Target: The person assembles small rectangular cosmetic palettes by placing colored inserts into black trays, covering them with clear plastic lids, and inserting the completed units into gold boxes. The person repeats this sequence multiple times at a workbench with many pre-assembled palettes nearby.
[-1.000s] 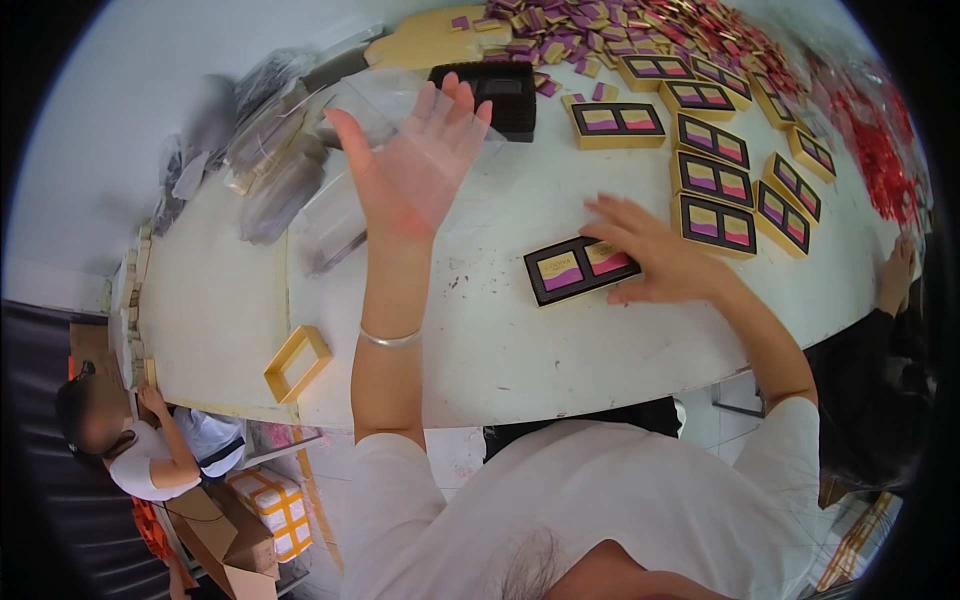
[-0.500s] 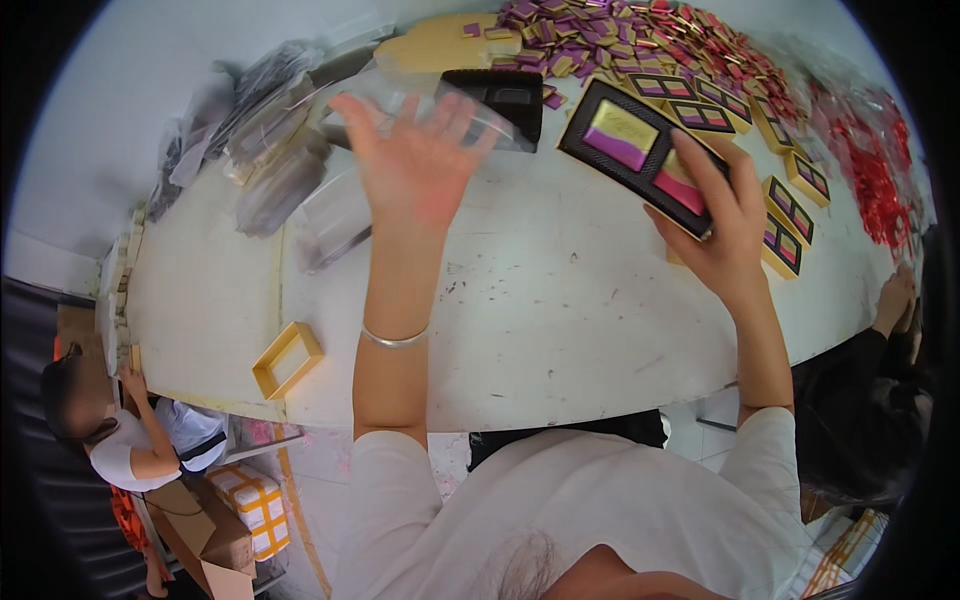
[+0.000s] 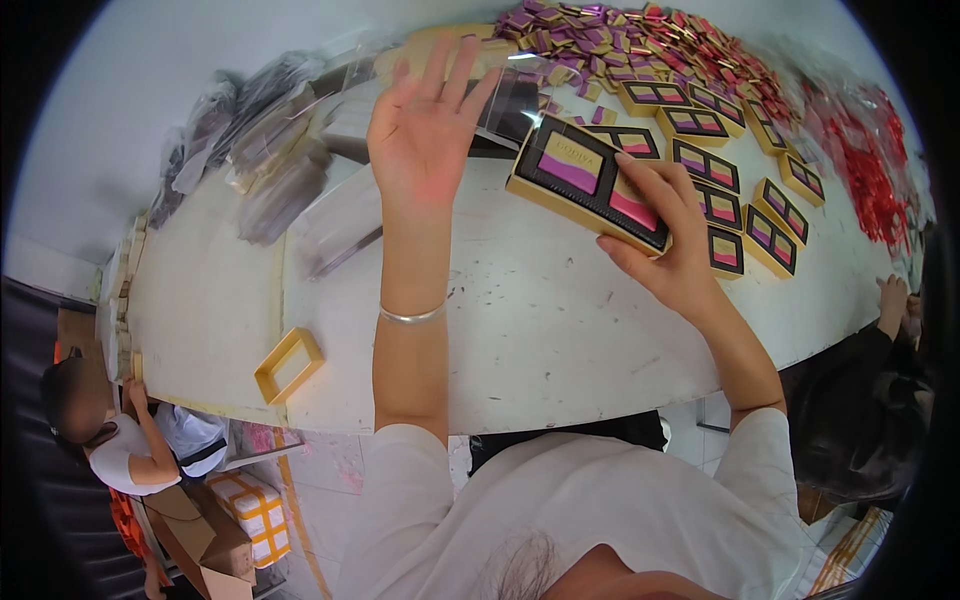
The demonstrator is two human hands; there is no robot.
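My right hand point(image 3: 675, 225) is closed around the right end of a gold box point(image 3: 592, 192). The box has a black tray with two wrapped pieces, one gold and purple, the other partly under my fingers and pink. It is held tilted above the table. My left hand point(image 3: 422, 135) is raised palm up, fingers stretched and spread. Around its fingertips shows a clear plastic cover point(image 3: 520, 85), reaching toward the box's far left corner; whether my fingers touch it I cannot tell. Behind it, stacked black trays point(image 3: 508, 110) are partly hidden.
Filled gold boxes point(image 3: 770, 240) stand at right on the white table point(image 3: 560, 320). A heap of wrapped pieces point(image 3: 640, 45) covers the back. Plastic packs point(image 3: 285, 190) lie left, red ribbons point(image 3: 875, 200) right, an empty gold frame point(image 3: 290, 365) front left. Other people point(image 3: 130, 450) are nearby.
My right hand has brought the box leftward and down, tilting it differently. My left hand has risen slightly, still spread, and the clear cover now shows higher, near the box.
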